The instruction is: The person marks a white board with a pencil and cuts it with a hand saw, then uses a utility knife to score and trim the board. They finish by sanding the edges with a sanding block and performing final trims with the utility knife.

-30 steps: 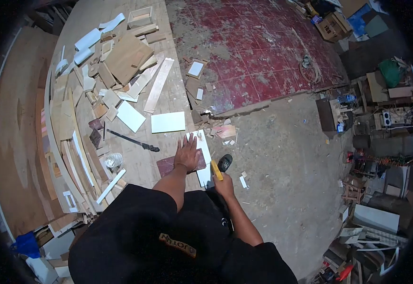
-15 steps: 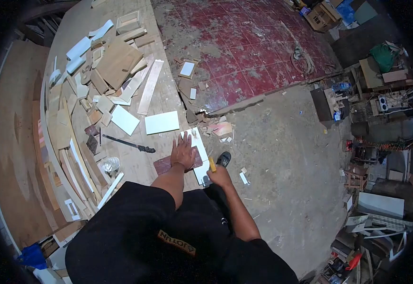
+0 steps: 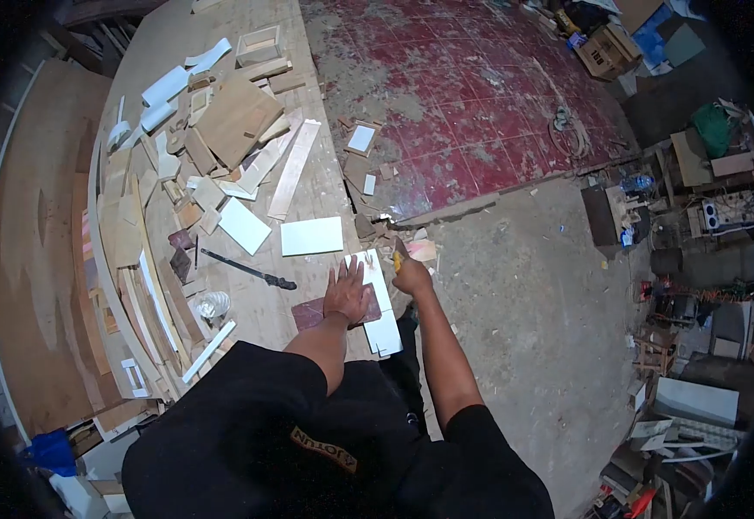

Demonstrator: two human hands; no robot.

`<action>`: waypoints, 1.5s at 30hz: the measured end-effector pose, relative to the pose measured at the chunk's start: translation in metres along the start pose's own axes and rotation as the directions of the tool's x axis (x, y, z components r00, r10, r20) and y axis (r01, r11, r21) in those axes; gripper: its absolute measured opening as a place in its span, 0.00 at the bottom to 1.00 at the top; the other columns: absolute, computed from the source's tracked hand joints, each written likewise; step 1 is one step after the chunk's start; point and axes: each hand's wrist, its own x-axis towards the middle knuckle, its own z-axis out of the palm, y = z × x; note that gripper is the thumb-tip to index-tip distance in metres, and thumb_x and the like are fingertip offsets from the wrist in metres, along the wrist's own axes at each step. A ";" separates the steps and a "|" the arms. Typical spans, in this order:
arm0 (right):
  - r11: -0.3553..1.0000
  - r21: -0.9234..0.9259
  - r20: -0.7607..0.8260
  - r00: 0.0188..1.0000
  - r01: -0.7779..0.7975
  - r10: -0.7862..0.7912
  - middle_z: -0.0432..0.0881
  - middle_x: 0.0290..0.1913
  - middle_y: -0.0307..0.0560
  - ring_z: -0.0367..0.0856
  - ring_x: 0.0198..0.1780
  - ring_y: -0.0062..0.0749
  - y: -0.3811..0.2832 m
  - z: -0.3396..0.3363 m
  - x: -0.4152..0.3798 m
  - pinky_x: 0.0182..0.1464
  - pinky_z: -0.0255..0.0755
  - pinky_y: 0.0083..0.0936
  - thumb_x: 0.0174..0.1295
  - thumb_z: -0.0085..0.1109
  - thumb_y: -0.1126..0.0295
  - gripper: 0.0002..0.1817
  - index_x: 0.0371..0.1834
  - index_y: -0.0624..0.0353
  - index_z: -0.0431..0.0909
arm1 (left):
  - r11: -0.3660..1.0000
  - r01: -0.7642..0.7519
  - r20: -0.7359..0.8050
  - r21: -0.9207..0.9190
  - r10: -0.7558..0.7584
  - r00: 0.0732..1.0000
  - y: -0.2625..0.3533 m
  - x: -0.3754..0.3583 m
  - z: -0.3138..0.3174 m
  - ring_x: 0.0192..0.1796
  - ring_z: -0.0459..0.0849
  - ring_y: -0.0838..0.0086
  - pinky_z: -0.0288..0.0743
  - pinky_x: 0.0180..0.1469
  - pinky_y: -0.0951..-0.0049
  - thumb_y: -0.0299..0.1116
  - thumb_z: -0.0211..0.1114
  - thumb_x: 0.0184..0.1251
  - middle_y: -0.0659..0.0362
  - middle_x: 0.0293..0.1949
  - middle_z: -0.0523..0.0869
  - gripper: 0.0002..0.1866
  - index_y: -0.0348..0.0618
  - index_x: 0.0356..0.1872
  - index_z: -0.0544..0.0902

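Observation:
My left hand (image 3: 348, 294) lies flat with fingers spread, over a dark reddish-brown piece (image 3: 310, 314) and the left side of a white board (image 3: 383, 330). The board lies along the right edge of the wooden table, with dark marks near its lower end. Just right of the board, my right hand (image 3: 412, 276) is closed around the yellow handle of a tool (image 3: 398, 259). The tool's dark end points up and away from me; its exact shape is hard to make out.
A black-handled saw (image 3: 250, 270) lies on the table (image 3: 256, 298) left of my hands. Beyond are white panels (image 3: 311, 236), wood offcuts (image 3: 237, 117) and a small open box (image 3: 258, 46). A crumpled clear object (image 3: 211, 304) sits lower left. Concrete floor (image 3: 515, 329) extends right.
My right hand has moved forward with the yellow-handled tool, from beside the board's lower part to near its upper part. My left hand stays flat on the pieces. The whole view has shifted slightly.

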 end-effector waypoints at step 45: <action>0.699 0.631 -0.469 0.883 0.337 -0.003 0.77 0.21 0.56 0.81 0.22 0.42 -0.041 0.043 -0.212 0.29 0.74 0.35 0.60 0.68 0.70 0.10 0.29 0.63 0.77 | 0.998 -0.008 0.052 0.069 0.004 0.999 0.004 0.002 -0.005 0.84 0.49 0.45 0.44 0.83 0.43 0.42 0.55 0.71 0.53 0.85 0.50 0.36 0.41 0.79 0.64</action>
